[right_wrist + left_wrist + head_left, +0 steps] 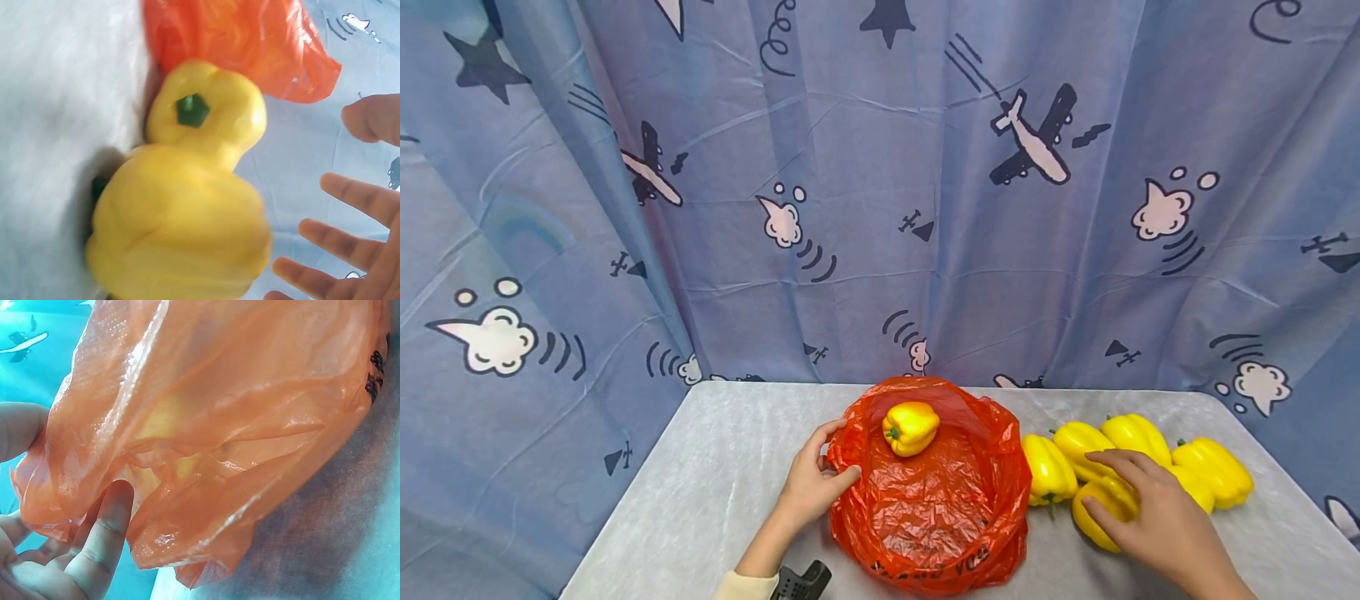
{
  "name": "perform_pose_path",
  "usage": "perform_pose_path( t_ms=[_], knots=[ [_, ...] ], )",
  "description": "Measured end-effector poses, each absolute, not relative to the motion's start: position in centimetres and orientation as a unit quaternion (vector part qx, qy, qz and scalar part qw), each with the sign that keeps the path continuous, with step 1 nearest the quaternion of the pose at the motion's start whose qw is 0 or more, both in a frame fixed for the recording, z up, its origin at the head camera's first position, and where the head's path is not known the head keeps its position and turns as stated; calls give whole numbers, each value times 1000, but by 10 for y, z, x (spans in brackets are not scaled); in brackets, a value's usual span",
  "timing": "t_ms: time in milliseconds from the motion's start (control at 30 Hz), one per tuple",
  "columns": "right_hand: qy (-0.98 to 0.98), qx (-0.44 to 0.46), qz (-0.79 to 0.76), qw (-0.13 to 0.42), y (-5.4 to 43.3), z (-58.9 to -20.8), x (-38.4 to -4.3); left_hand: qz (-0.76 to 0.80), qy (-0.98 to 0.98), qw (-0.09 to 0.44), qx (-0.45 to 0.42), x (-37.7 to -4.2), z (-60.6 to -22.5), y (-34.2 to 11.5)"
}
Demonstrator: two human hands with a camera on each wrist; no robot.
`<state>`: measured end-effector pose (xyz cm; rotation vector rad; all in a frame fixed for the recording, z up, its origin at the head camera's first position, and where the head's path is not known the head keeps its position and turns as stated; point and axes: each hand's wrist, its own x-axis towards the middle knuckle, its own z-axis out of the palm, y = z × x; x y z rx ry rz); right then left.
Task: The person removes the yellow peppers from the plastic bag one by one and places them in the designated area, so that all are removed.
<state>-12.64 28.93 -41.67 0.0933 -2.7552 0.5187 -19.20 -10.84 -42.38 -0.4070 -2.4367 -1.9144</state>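
Observation:
A red plastic bag stands with its mouth wide and its rim folded outward. One yellow bell pepper lies inside it, towards the back. My left hand pinches the bag's left rim between thumb and fingers; in the left wrist view the thin film bunches there. On the right, my right hand is spread over the nearest yellow bell pepper, its fingers apart. In the right wrist view, the fingers show a gap from the large bell pepper.
Several more yellow bell peppers cluster at the right, the leftmost pepper close against the bag. A white-covered table carries everything. Behind it and at the sides hangs a blue patterned curtain.

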Motion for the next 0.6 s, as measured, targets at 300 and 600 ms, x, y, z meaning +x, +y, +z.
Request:
perform_pose_path(
  t_ms=[300, 600],
  knots=[
    [-943, 76, 241, 214, 272, -404, -129, -609, -783, 13, -123, -207, -451, -109],
    [-940, 88, 256, 205, 250, -391, -136, -618, -776, 10, -126, -211, -458, -110]
  ],
)
